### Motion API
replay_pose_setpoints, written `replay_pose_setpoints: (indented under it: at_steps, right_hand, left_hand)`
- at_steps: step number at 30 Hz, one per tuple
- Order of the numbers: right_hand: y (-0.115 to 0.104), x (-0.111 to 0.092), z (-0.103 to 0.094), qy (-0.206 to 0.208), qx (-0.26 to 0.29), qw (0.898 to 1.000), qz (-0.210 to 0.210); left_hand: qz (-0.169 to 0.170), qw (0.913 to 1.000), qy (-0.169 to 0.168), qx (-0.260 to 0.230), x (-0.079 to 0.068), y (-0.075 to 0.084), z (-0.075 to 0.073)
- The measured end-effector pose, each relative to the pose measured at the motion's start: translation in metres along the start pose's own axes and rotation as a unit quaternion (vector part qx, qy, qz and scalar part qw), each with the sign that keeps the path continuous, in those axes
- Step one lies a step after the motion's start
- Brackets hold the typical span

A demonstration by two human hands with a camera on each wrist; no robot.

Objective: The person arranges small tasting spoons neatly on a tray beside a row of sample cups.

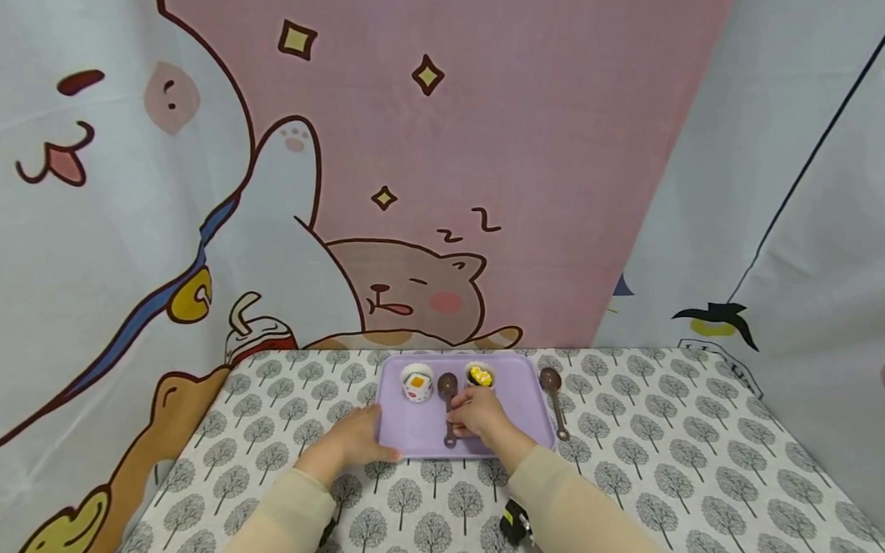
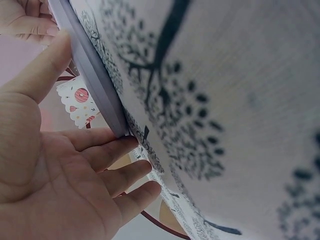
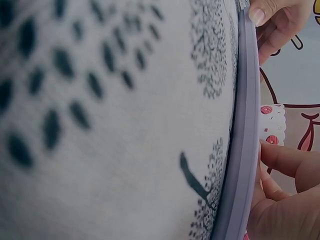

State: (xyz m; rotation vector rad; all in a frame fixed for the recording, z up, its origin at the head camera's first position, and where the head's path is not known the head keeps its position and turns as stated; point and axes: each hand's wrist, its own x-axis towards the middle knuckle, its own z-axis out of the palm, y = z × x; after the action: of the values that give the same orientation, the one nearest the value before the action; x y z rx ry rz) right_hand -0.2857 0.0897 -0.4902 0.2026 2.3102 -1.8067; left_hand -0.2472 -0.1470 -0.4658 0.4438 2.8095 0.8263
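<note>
Head view: I had the right hand (image 1: 481,414) pinching a brown spoon (image 1: 446,383) on the purple tray (image 1: 413,435), judged that one nearly placed, a second spoon (image 1: 551,380) left outside; left wrist: left hand (image 2: 62,182) spread wide, touching the tray; right wrist: fingers narrow, spoon hidden.

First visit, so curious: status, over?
Left hand touching purple tray. Right hand at spoon over tray. Cups either side of spoon; nothing visibly blocking.
</note>
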Motion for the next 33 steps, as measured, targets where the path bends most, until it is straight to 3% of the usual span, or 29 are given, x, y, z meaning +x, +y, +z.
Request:
replay_pose_setpoints:
  at_steps: [33]
  right_hand:
    - [0.0001, -0.0001, 0.0009, 0.008, -0.005, 1.000, -0.005]
  left_hand:
    - [0.003, 0.9998, 0.003, -0.020, -0.0046, 0.0044, -0.0006]
